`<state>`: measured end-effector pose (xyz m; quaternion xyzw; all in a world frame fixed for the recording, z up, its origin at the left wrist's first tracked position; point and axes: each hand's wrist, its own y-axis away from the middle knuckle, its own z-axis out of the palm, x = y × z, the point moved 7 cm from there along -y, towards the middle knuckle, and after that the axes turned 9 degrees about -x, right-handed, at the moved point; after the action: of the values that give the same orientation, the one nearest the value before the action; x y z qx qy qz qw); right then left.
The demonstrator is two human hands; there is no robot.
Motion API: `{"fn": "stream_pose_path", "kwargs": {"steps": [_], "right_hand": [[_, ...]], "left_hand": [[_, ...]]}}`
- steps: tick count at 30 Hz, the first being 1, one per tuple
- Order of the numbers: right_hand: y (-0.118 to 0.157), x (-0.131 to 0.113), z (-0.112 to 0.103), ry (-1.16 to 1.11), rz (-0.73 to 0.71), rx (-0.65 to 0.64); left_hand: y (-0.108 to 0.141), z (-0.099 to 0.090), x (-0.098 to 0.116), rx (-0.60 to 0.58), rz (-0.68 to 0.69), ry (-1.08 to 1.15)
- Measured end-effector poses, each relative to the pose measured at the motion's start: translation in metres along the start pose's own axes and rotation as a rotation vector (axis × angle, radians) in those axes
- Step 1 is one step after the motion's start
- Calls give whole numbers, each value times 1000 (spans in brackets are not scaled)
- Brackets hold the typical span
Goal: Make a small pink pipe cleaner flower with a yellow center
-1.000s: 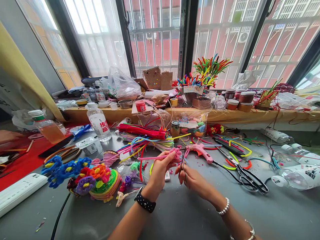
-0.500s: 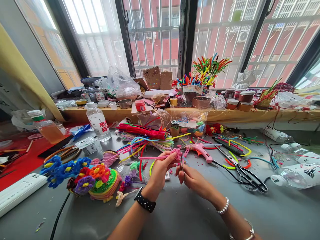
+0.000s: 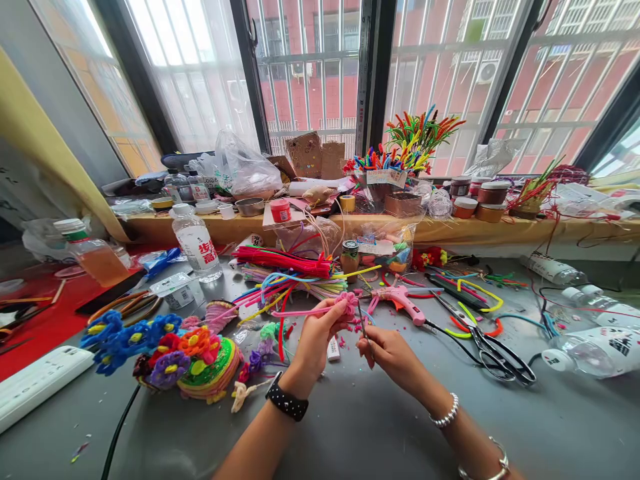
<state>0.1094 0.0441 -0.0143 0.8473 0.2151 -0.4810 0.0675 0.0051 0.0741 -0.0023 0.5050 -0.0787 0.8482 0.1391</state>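
My left hand [image 3: 320, 333] is closed on a pink pipe-cleaner flower [image 3: 349, 303], whose straight stem runs out to the left past my thumb. Small scissors [image 3: 364, 325] sit in my right hand [image 3: 383, 350], with the blades pointing up along the right side of the flower. Whether the blades touch the petals, I cannot tell. Just behind my hands lies a pink glue gun [image 3: 400, 300]. A small white block [image 3: 333, 349] rests on the grey table [image 3: 370, 427] beneath the gap between my hands.
Bundled pipe cleaners [image 3: 285, 263] lie behind my left hand. Finished pipe-cleaner flowers [image 3: 165, 343] stand at the left. Large scissors [image 3: 493, 347] and plastic bottles [image 3: 590, 350] lie at the right. A water bottle [image 3: 196, 247] stands back left, near a power strip [image 3: 43, 383].
My right hand has lowered slightly, and the scissors have shifted on the flower's right side. My left hand has moved a little left with the flower, uncovering more of the white block.
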Motion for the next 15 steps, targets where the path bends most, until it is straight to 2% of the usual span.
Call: {"fn": "stream_pose_path", "kwargs": {"steps": [7, 15], "right_hand": [[-1, 9, -7, -7, 28, 40], [2, 7, -7, 212, 23, -37]], "left_hand": [[-1, -5, 2, 3, 20, -6], [-4, -4, -2, -38, 22, -24]]}}
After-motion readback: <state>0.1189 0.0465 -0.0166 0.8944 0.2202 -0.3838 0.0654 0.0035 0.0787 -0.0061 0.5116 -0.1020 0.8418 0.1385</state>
